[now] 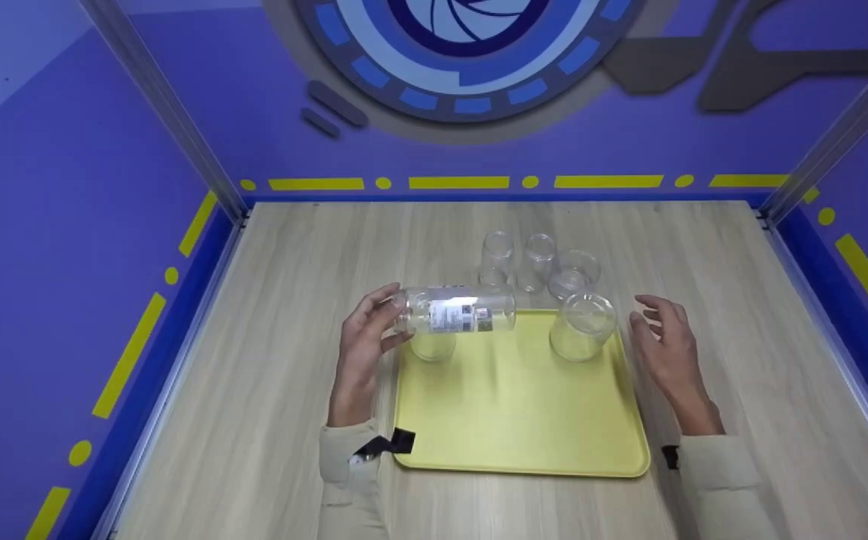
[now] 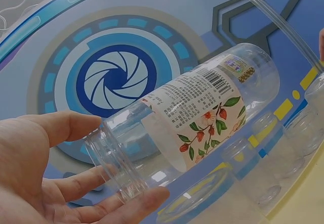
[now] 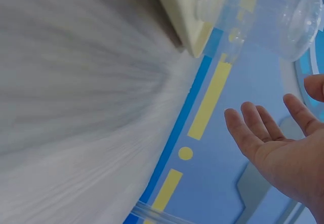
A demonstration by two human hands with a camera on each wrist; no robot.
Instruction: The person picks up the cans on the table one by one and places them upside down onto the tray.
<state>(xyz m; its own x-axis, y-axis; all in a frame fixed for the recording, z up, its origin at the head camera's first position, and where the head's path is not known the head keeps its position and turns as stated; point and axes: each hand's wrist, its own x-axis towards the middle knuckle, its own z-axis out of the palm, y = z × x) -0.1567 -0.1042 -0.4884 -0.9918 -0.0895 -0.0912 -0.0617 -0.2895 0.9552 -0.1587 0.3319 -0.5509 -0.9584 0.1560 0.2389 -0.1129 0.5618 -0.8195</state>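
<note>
My left hand point(image 1: 364, 337) grips the threaded neck of a clear jar point(image 1: 456, 309) and holds it on its side above the tray. In the left wrist view, the jar's label point(image 2: 202, 118) shows printed text, a barcode and red flowers. Partly hidden below it, a clear glass container point(image 1: 434, 348) stands at the back left of the yellow tray point(image 1: 516, 420). Another clear jar point(image 1: 584, 330) is at the tray's back right corner. Just right of that jar, my right hand point(image 1: 668, 352) hovers with loosely bent fingers and holds nothing.
Behind the tray are two slim clear containers, a left one point(image 1: 497, 251) and a right one point(image 1: 539, 259), and a wider round one point(image 1: 575, 274). Blue patterned walls point(image 1: 479, 161) enclose the wooden table point(image 1: 253, 375) at the back and sides.
</note>
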